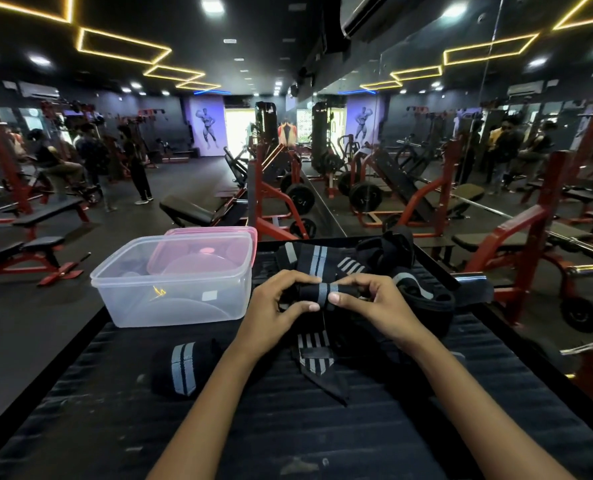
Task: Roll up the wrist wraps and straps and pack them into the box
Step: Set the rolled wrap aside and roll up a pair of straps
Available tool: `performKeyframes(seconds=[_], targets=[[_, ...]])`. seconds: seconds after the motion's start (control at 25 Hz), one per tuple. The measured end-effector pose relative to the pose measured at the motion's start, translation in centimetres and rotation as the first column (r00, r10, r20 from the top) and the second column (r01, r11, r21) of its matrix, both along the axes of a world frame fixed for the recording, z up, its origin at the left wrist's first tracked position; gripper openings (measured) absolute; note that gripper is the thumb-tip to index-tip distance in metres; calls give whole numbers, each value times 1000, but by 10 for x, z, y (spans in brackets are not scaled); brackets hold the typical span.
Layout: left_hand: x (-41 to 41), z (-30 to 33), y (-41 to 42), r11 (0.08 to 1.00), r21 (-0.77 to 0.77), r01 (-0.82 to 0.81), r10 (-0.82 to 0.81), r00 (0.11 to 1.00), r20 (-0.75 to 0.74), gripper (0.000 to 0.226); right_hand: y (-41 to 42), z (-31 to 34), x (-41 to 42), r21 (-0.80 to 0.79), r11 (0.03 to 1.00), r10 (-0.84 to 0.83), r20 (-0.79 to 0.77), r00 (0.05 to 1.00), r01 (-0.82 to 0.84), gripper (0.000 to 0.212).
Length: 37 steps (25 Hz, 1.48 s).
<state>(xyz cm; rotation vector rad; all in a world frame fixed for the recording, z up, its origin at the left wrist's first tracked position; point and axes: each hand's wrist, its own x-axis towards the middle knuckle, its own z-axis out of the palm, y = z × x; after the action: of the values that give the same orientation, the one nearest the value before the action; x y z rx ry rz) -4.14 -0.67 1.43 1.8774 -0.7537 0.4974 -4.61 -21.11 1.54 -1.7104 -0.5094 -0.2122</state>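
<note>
Dark gym, red machines [274,188], mirrored wall [461,140], yellow ceiling strips [122,46].

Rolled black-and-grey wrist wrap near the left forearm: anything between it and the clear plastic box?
Nothing: in the head view, only bare black ribbed mat separates the rolled black-and-grey wrist wrap from the clear plastic box.

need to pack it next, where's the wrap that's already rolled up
In the head view, the rolled wrist wrap lies on the black ribbed surface, left of the left forearm and just in front of the clear plastic box.
</note>
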Motion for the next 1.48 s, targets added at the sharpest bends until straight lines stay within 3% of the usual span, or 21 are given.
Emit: performKeyframes(seconds=[0.2,0.36,0.44,0.56,0.68,0.8,0.92,1.16,1.2,1.36,1.48], targets=[[-1,-4,-1,999,-51,-16,12,996,-84,28,3,-3,-4,-92,996,18,93,996,-10,38],[1,-8,-2,999,-24,48,-51,990,-132,44,4,-4,-2,46,997,-72,115,991,67,33],[2,-10,-3,998,61,28,-25,998,-54,50,3,-4,-2,64,995,-78,94,992,72,30],[2,-10,-3,997,68,-43,40,998,42,38,3,-4,-2,11,994,-109,97,989,109,24],[0,-8,0,994,106,-39,38,999,11,29,4,-3,-5,-54,993,-93,131,987,101,22],[-4,-5,0,997,74,6,-4,999,-32,30,3,-3,-6,-137,989,-34,190,981,61,36],[-3,-4,-3,998,60,10,-7,999,-44,21,2,-2,-4,-94,995,-29,163,986,45,32],[1,-6,-3,999,-4,-42,42,999,21,27,3,-3,-4,-51,997,-63,66,996,66,18],[2,-7,-3,998,-12,-58,58,998,29,25,4,-3,-5,-66,995,-74,65,995,78,22],[4,-11,-9,993,-2,-116,116,992,43,25,15,-7,-9,-62,997,-46,-28,999,44,72],[2,-17,-16,991,71,-112,111,994,22,28,25,-21,-7,-151,987,-58,-35,998,53,78]])
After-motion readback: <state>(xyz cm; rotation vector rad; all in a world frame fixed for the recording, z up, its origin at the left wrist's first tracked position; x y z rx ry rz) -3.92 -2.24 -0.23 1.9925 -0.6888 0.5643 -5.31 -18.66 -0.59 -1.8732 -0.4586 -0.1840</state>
